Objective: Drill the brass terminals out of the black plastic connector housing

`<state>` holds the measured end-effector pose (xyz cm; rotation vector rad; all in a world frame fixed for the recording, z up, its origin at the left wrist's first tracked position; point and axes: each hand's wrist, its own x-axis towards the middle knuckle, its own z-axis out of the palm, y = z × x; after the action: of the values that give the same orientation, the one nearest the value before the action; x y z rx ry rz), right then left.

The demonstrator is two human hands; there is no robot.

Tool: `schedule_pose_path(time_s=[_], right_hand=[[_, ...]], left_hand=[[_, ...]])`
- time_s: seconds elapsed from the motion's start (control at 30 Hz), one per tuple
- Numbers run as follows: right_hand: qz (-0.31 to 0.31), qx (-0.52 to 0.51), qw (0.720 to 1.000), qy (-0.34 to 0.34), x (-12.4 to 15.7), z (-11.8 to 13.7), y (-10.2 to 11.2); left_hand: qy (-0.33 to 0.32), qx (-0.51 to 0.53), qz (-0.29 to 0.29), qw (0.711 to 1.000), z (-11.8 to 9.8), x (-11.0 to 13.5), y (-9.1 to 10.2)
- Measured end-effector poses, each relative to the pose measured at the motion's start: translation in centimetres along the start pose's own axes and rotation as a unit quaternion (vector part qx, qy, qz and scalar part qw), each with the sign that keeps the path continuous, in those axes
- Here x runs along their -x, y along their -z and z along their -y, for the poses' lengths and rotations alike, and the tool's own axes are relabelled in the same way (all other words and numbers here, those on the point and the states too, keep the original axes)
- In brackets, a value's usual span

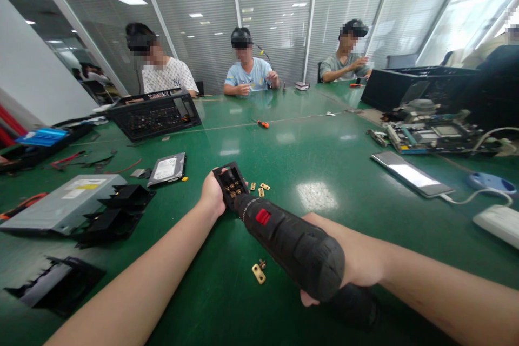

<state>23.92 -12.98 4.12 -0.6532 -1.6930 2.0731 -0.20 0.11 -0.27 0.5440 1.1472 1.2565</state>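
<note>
My left hand point(212, 194) grips a small black plastic part point(231, 183) with brass contacts inside, held just above the green table point(308, 167). My right hand point(357, 259) is wrapped round a black electric screwdriver point(292, 243) with a red switch. The tool's tip points into the black part. Three small brass pieces point(260, 188) lie on the table just right of the part. Another brass piece point(258, 272) lies under the tool.
A hard drive point(167, 168) lies ahead on the left, a grey optical drive point(65, 203) and black brackets point(117, 213) further left. A phone point(410, 173), motherboard point(433, 135) and black case point(409, 86) are to the right. Three people sit across the table.
</note>
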Motion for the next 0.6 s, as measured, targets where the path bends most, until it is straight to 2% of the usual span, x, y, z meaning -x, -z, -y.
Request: schedule_pose_path(time_s=[0.1,0.3,0.4,0.5,0.6], right_hand=[[-0.011,0.008,1.0,-0.012,0.0,0.0,0.0],[-0.056,0.06,0.997,0.004,-0.1,-0.7,0.4],[-0.065,0.089,0.994,-0.001,0.4,-0.1,0.3],[-0.069,0.159,0.985,-0.005,0.9,1.3,-0.5],[-0.087,0.268,0.959,-0.014,1.2,2.4,-1.7]], left_hand=[[0.009,0.006,-0.006,1.0,-0.2,0.2,-0.2],[0.006,0.005,-0.01,1.0,-0.3,0.7,-0.4],[0.004,-0.001,-0.012,1.0,-0.3,0.7,-0.4],[0.003,0.0,-0.01,1.0,-0.3,0.6,-0.3],[0.001,-0.002,-0.005,1.0,-0.3,0.7,-0.2]])
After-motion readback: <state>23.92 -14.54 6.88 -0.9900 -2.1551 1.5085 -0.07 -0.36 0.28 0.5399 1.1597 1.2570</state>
